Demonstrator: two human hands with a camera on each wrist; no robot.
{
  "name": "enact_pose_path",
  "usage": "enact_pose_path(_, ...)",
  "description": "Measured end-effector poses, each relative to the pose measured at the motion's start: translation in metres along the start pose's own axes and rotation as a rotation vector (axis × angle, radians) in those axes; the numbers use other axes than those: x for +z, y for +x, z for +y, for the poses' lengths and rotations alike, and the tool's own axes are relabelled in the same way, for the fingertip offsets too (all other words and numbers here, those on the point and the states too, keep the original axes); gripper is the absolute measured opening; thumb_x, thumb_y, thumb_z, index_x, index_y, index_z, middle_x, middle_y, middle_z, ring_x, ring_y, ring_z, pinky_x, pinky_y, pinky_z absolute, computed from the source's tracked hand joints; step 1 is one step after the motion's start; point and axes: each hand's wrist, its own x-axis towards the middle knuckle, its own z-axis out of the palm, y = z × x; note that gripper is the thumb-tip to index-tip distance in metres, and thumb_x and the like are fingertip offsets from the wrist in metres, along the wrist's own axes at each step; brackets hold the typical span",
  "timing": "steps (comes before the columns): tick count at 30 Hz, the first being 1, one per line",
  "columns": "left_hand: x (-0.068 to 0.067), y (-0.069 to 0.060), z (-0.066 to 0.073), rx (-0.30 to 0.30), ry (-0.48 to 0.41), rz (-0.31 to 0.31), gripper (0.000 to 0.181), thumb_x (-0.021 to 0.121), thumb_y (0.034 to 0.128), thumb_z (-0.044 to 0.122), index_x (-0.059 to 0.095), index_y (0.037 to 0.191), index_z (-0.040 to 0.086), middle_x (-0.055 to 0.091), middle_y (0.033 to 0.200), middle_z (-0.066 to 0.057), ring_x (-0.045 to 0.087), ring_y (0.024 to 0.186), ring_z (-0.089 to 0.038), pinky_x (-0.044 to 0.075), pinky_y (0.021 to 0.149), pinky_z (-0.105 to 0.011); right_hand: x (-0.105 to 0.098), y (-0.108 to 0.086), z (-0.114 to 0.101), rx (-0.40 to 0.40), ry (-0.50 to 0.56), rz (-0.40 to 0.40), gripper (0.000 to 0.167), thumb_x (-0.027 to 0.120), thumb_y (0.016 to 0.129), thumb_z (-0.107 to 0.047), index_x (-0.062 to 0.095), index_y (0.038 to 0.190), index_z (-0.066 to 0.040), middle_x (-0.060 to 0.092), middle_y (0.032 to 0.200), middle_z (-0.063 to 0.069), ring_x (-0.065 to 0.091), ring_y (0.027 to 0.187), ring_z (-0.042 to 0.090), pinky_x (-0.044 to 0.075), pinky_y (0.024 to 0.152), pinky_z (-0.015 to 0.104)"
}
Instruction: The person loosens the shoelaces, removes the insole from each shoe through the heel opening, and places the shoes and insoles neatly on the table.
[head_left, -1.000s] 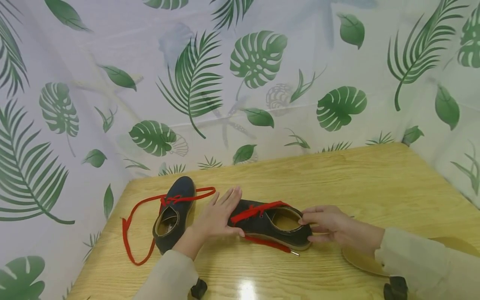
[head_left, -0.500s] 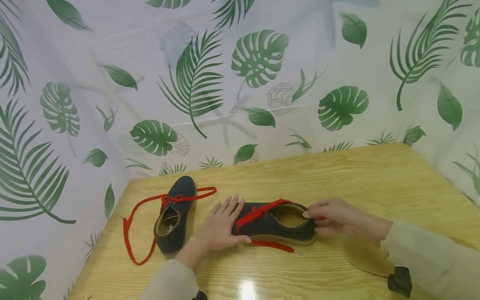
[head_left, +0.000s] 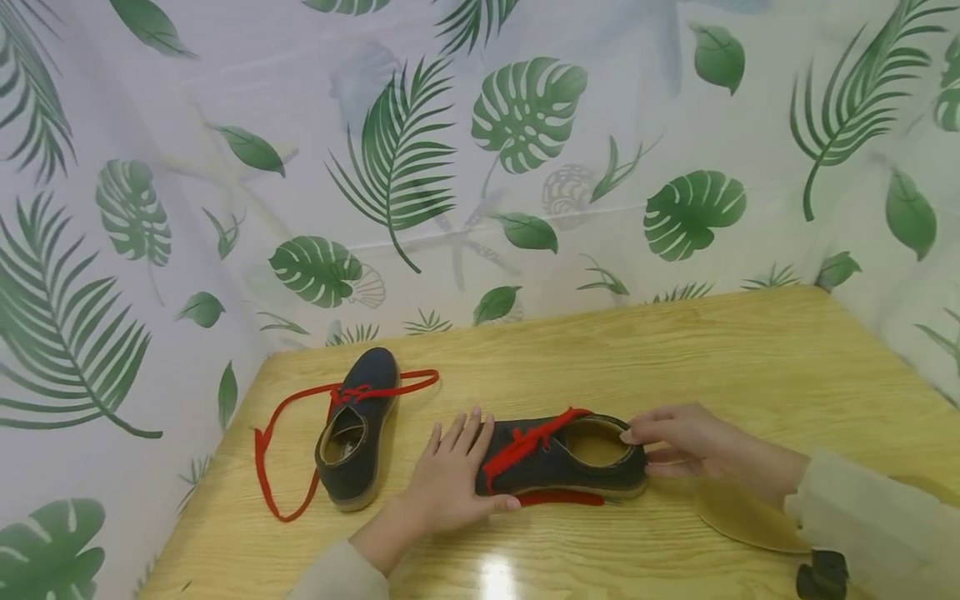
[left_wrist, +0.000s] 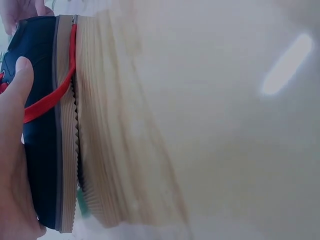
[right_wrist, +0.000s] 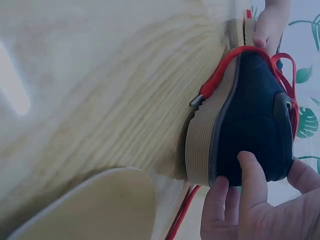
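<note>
A dark navy shoe point(head_left: 517, 478) with a thick ribbed sole lies sideways on the table, toe to the left. Across its front runs a red lace point(head_left: 525, 447); a metal-tipped end hangs by the sole. My left hand point(head_left: 450, 487) lies against the toe, fingers straight and spread, with the thumb point(left_wrist: 22, 82) along the near side. At the heel, my right hand point(head_left: 697, 446) grips the shoe's back, with a fingertip at the rim of the opening. The left hand hides part of the toe.
A matching navy shoe point(head_left: 351, 477) stands to the left, its red lace point(head_left: 261, 462) looped on the table. To the right, a flat tan insole-shaped piece point(head_left: 738, 518) lies partly under the right sleeve. A leaf-print cloth point(head_left: 420, 167) rises behind the wooden table point(head_left: 720, 358).
The gripped shoe has shifted slightly right, and its toe has swung nearer to me, so it lies straighter across the table. Both hands have moved with it.
</note>
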Motion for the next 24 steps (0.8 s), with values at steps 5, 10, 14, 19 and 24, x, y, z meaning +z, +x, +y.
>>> enact_pose_path(5,-0.001,-0.007,0.003,0.015,0.010,0.011,0.103,0.043,0.0799,0.078,0.012,0.153,0.012,0.012,0.158,-0.014,0.015,0.144,-0.034,0.017,0.113,-0.057,-0.001,-0.005,0.002,0.030,0.038,-0.018,0.047,0.069,0.086,-0.017,0.054,0.126,0.005,0.057,0.120,0.017,0.064,0.095,0.020,0.058,0.075,0.032)
enact_pose_path(10,-0.001,-0.014,0.006,0.011,0.021,0.033,0.102,0.046,0.0804,0.075,0.014,0.152,0.010,0.014,0.157,-0.015,0.019,0.143,-0.036,0.020,0.112,-0.057,0.000,-0.007,0.002,0.041,0.074,-0.021,0.045,0.069,0.086,-0.017,0.056,0.124,0.003,0.056,0.123,0.017,0.064,0.094,0.019,0.057,0.076,0.032)
enact_pose_path(14,-0.002,-0.017,0.011,-0.018,0.002,0.009,0.102,0.046,0.0803,0.076,0.014,0.153,0.010,0.014,0.157,-0.015,0.018,0.143,-0.036,0.020,0.112,-0.058,0.001,-0.011,0.002,0.042,0.056,-0.009,0.028,0.069,0.086,-0.017,0.066,0.109,-0.001,0.058,0.117,0.015,0.064,0.089,0.018,0.058,0.073,0.031)
enact_pose_path(19,-0.001,-0.020,0.018,-0.053,0.015,0.003,0.103,0.044,0.0791,0.078,0.017,0.152,0.011,0.017,0.157,-0.015,0.022,0.142,-0.035,0.023,0.111,-0.058,0.001,-0.017,0.001,0.048,0.066,-0.013,0.017,0.067,0.087,-0.016,0.068,0.100,-0.005,0.056,0.114,0.016,0.064,0.088,0.019,0.058,0.071,0.030)
enact_pose_path(24,-0.001,-0.022,0.023,-0.078,0.044,0.027,0.104,0.042,0.0777,0.080,0.020,0.152,0.010,0.021,0.156,-0.015,0.026,0.141,-0.034,0.027,0.109,-0.059,0.002,-0.020,0.001,0.078,0.177,-0.034,0.042,0.069,0.086,-0.012,0.054,0.122,0.005,0.056,0.113,0.014,0.065,0.088,0.019,0.058,0.074,0.032)
